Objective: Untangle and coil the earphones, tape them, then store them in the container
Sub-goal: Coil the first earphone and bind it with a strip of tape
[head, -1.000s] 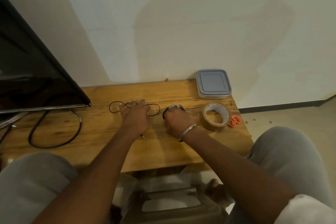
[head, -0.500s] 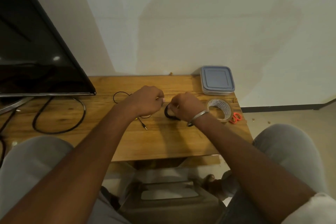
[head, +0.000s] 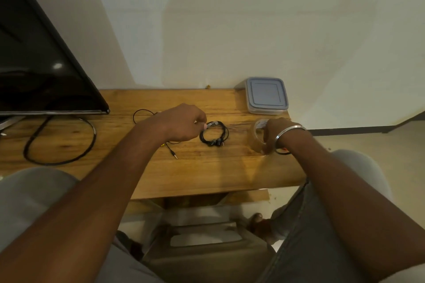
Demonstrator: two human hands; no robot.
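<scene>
1 coiled earphones (head: 214, 133) flat, plug nearside

Head camera looks steeply down, close over the wooden table (head: 197, 174).

Left hand: my left hand (head: 181, 123) pinches the top of the coiled earphones (head: 214, 133) on the wooden table (head: 207, 167).
Right hand: my right hand (head: 274, 133) grips the tape roll (head: 258, 132).
Container: the lidded container (head: 266, 95) sits behind the tape, by the wall.
Loose cable: a second thin cable (head: 171, 150) trails under my left wrist.
</scene>
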